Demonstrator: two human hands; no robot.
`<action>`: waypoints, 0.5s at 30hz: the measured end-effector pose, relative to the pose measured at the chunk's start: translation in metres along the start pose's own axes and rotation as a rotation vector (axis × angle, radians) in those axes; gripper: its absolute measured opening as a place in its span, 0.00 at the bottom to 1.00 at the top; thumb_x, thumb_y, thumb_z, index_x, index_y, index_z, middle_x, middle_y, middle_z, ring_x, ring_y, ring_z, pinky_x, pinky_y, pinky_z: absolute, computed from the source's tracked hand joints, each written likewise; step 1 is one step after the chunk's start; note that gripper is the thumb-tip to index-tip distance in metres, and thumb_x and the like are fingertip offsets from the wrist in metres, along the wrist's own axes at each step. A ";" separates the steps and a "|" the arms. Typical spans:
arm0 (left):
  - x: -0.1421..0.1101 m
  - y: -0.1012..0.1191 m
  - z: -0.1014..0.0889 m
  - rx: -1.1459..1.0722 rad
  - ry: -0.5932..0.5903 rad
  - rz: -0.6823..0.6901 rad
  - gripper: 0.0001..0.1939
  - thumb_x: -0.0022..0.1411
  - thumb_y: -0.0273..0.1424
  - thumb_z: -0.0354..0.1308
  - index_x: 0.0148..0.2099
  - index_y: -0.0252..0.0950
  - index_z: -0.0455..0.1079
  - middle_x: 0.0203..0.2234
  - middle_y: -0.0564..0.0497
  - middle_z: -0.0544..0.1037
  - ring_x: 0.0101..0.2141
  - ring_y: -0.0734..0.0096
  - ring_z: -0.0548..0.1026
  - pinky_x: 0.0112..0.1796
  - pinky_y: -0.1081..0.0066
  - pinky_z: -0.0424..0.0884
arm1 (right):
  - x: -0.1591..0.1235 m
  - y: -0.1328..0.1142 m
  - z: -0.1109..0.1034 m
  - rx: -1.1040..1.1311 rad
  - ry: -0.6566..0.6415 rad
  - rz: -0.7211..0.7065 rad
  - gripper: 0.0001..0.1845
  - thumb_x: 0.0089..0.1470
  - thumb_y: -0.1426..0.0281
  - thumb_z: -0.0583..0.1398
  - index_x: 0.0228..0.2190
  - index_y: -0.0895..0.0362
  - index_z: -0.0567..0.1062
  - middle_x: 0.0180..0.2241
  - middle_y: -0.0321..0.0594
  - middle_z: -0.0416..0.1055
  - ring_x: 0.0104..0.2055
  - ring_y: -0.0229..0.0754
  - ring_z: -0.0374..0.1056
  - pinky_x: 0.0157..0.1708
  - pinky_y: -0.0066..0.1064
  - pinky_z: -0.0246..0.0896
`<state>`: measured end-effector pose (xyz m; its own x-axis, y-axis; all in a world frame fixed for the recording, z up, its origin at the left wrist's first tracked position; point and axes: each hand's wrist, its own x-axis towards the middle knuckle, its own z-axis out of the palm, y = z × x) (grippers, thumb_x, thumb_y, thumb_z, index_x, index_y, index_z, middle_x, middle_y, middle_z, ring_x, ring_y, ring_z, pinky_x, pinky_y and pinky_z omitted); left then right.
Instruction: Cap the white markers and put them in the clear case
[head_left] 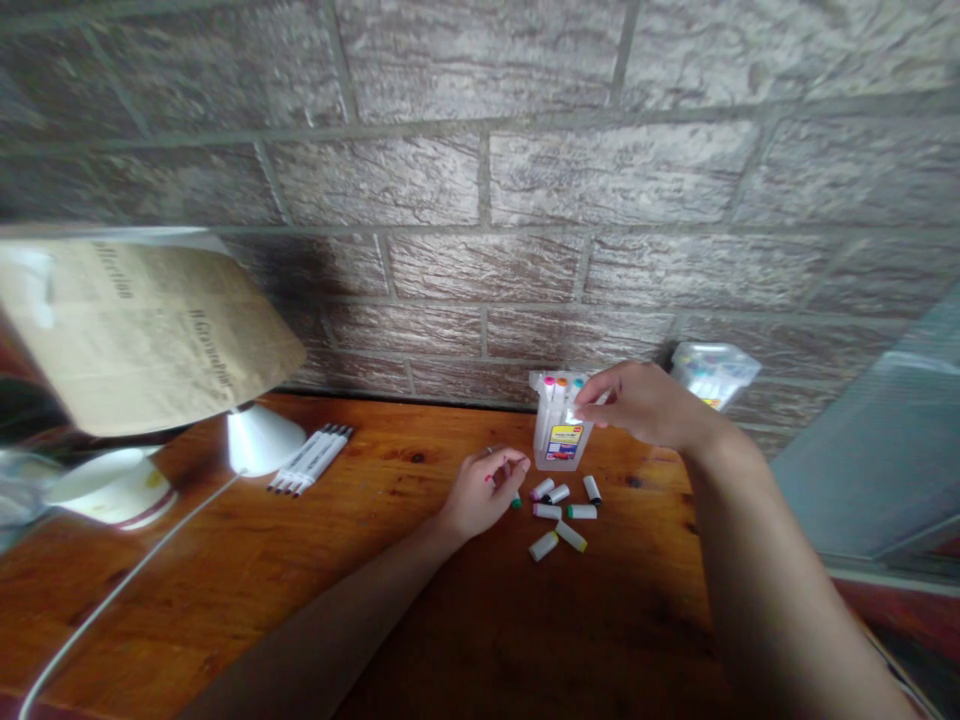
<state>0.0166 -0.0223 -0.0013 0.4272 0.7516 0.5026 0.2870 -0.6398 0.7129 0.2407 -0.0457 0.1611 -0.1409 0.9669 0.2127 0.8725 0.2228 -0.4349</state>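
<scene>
Your right hand (626, 405) reaches over the top of a clear marker case (550, 440), thumb and fingers close together; whether they pinch anything, you cannot tell. Your left hand (484, 492) is low over the surface (420, 440), just beside the case, fingers bent at a green-ended piece (516, 503), its grip unclear too. Upright near the brick wall (525, 260), the case looks light, stiff and slick; steady it by its sides. Loose caps (547, 511) before it probably roll, so pinch them around the middle. You can't read the case's label (565, 442); the lampshade (150, 330) shows "ollection" and, apparently, "H.GravurePrint".
</scene>
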 end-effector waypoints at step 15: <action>0.000 -0.001 0.000 -0.007 0.007 0.006 0.14 0.70 0.39 0.54 0.38 0.36 0.75 0.24 0.53 0.76 0.24 0.76 0.71 0.29 0.77 0.65 | 0.001 -0.001 0.000 -0.112 0.064 -0.080 0.01 0.47 0.69 0.69 0.26 0.52 0.84 0.33 0.35 0.80 0.36 0.42 0.75 0.36 0.28 0.64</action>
<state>0.0165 -0.0220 -0.0020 0.4227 0.7489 0.5105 0.2782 -0.6432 0.7133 0.2400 -0.0445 0.1621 -0.1853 0.9357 0.3001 0.9068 0.2805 -0.3148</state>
